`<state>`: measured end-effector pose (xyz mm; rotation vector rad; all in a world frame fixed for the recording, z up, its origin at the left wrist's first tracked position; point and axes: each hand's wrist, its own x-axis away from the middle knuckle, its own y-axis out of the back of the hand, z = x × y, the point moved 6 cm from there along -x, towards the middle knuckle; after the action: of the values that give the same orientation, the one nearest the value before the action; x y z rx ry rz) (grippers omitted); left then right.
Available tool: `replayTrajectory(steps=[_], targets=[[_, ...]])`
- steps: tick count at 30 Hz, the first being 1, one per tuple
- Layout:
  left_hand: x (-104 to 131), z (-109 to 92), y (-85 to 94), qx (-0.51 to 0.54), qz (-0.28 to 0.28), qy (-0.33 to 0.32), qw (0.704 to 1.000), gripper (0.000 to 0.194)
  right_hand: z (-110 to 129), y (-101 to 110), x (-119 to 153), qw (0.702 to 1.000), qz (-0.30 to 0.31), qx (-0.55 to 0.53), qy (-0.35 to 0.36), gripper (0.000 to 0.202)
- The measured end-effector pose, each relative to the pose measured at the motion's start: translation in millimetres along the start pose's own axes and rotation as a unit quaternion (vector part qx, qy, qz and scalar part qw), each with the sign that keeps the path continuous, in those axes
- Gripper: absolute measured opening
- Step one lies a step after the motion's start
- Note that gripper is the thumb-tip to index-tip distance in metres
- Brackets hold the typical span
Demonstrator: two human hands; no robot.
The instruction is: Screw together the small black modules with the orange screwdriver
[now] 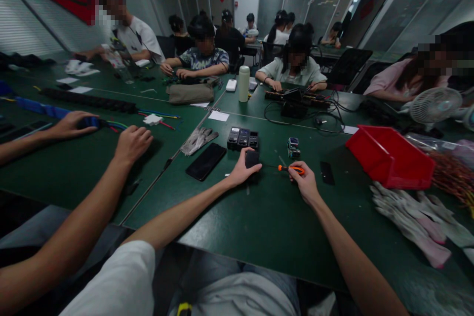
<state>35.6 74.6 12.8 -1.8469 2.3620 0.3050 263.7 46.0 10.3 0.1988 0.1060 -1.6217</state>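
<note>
My left hand [242, 170] is closed around a small black rectangular piece [252, 159], held just above the green table [229, 222]. In my right hand [304, 180] is a screwdriver [292, 169] with an orange and black handle; its thin shaft points left toward the black piece. Whether the tip touches it, I cannot tell. Right behind my left hand sits a black block with several bays [242, 138]. A small device with exposed circuitry [293, 147] stands beyond my right hand, and a flat black plate [327, 173] lies to its right.
A black phone [206, 161] and a grey glove [200, 140] lie to the left. On the right are a red bin [388, 158], more gloves [414, 222] and a fan [435, 105]. A neighbour's hands [133, 145] work at the left; a pale green bottle [244, 84] stands further back.
</note>
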Motion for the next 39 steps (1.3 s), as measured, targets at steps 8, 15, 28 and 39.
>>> replayTrajectory(steps=[8, 15, 28, 39], targets=[[0, 2, -0.2, 0.007, -0.004, 0.003, 1.0, 0.06, 0, 0, 2, 1.0, 0.0, -0.011, -0.005, 0.026], [-1, 4, -1.6, 0.012, -0.001, 0.003, 1.0, 0.06, -8, -2, 2, 0.999, 0.021, 0.026, -0.039, 0.029], [-1, 4, -0.5, 0.008, -0.004, 0.008, 1.0, 0.06, 0, 0, 1, 1.0, -0.006, 0.016, 0.01, 0.025], [-1, 2, -1.0, 0.016, -0.003, 0.009, 1.0, 0.059, 0, -5, 1, 0.999, 0.019, 0.035, -0.006, 0.029]])
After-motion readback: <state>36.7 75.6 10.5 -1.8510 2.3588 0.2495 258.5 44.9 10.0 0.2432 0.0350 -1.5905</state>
